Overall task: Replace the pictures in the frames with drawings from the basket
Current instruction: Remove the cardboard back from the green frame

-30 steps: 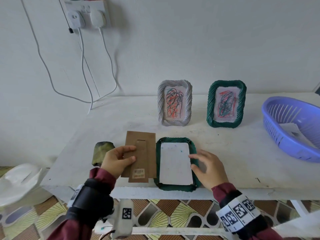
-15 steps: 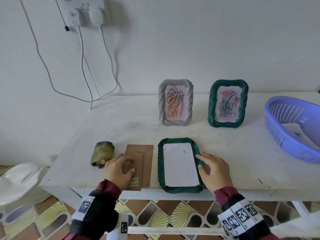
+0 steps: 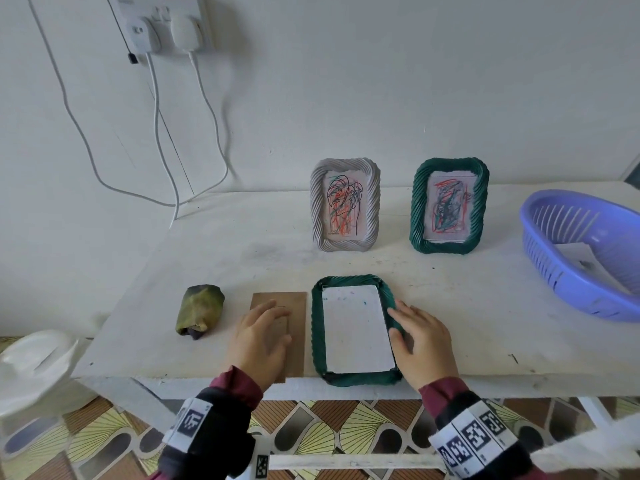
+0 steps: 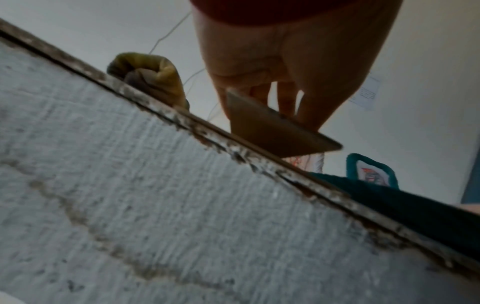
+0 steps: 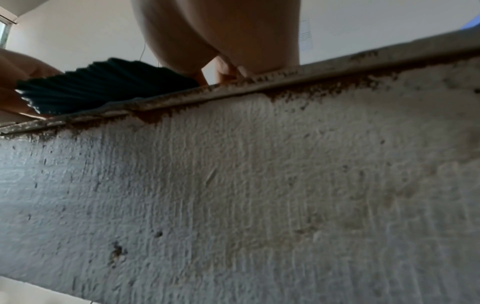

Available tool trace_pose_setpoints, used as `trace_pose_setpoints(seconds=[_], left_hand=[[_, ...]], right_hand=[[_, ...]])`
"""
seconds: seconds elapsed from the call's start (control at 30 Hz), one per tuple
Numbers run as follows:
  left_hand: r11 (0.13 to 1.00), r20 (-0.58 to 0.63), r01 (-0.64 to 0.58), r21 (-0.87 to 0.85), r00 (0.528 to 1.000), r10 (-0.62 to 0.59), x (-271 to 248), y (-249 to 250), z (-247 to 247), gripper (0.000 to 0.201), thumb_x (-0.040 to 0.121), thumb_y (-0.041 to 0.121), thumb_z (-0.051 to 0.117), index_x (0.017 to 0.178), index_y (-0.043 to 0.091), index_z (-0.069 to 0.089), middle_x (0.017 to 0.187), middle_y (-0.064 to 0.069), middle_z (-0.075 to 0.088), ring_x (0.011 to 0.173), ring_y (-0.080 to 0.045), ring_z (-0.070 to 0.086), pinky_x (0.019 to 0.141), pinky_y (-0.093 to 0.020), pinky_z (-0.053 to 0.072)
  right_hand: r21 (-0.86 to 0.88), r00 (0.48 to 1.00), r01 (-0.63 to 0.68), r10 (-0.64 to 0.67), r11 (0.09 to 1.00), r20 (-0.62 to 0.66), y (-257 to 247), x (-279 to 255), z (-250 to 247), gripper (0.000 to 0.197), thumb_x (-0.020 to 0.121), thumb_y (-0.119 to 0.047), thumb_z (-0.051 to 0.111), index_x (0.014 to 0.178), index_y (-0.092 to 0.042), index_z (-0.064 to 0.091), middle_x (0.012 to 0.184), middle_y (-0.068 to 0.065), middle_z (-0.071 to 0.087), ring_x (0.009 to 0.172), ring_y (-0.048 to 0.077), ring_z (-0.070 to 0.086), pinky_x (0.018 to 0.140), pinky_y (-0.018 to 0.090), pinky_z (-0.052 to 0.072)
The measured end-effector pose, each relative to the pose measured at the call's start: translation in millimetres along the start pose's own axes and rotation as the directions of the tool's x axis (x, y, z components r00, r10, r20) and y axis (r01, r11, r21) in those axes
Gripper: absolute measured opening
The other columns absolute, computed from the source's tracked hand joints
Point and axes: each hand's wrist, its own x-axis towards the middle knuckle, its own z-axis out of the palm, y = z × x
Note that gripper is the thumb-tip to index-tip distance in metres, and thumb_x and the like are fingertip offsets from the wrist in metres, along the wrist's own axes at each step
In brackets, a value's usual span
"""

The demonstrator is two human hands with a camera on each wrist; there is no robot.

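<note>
A dark green frame lies face down near the table's front edge, with a white sheet in its back. My right hand rests with straight fingers on its right rim; the right wrist view shows the hand above the ribbed green frame. The brown backing board lies flat to the frame's left, one corner over the table edge. My left hand rests on top of it. The purple basket at the right holds a paper drawing.
A white frame and a green frame stand upright at the back, each with a scribble drawing. A crumpled yellow-green wad lies left of the board. Cables hang from a wall socket. The table's front edge is under my wrists.
My left hand has carried the backing board leftward and laid it flat beside the frame. My right hand stayed on the frame's right rim.
</note>
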Motion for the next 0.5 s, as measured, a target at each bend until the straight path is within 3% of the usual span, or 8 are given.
trace_pose_setpoints(seconds=[0.07, 0.17, 0.3, 0.5], left_hand=[[0.993, 0.089, -0.111, -0.034, 0.990, 0.114, -1.7, 8.2, 5.6, 0.041, 0.079, 0.018, 0.069, 0.118, 0.026, 0.059, 0.133, 0.009, 0.047, 0.126, -0.013, 0.038, 0.105, -0.035, 0.031], [0.985, 0.256, -0.165, -0.042, 0.951, 0.171, -1.5, 18.9, 12.7, 0.052, 0.083, 0.032, 0.064, 0.131, 0.034, 0.044, 0.138, 0.018, 0.036, 0.130, 0.001, 0.021, 0.113, -0.031, 0.019], [0.990, 0.365, -0.133, 0.047, 0.925, 0.107, 0.1, 29.2, 17.2, 0.058, 0.087, 0.034, 0.058, 0.139, 0.032, 0.032, 0.148, 0.008, 0.029, 0.140, -0.011, 0.017, 0.112, -0.024, 0.011], [0.997, 0.380, -0.075, 0.029, 0.923, 0.059, -0.3, 30.1, 18.1, 0.058, 0.087, 0.033, 0.059, 0.139, 0.031, 0.033, 0.149, 0.007, 0.027, 0.139, -0.014, 0.020, 0.111, -0.025, 0.016]], right_hand=[[-0.011, 0.998, 0.037, -0.038, 0.999, -0.055, -3.4, 0.3, -0.2, 0.038, 0.077, -0.025, 0.052, 0.110, -0.015, 0.067, 0.117, 0.005, 0.065, 0.109, 0.028, 0.057, 0.095, 0.046, 0.042], [-0.088, 0.991, 0.059, -0.069, 0.994, -0.112, -10.7, 2.5, -2.6, 0.035, 0.073, -0.029, 0.057, 0.104, -0.019, 0.069, 0.102, 0.000, 0.070, 0.095, 0.026, 0.060, 0.082, 0.040, 0.043], [-0.167, 0.990, 0.080, -0.098, 0.983, -0.104, -15.0, 6.5, -2.5, 0.033, 0.071, -0.030, 0.061, 0.102, -0.021, 0.069, 0.092, -0.003, 0.070, 0.084, 0.026, 0.059, 0.072, 0.036, 0.042], [-0.128, 0.999, 0.018, -0.024, 0.992, -0.048, -22.4, 7.4, 0.2, 0.036, 0.076, -0.027, 0.070, 0.111, -0.021, 0.065, 0.096, -0.003, 0.070, 0.089, 0.026, 0.056, 0.076, 0.036, 0.037]])
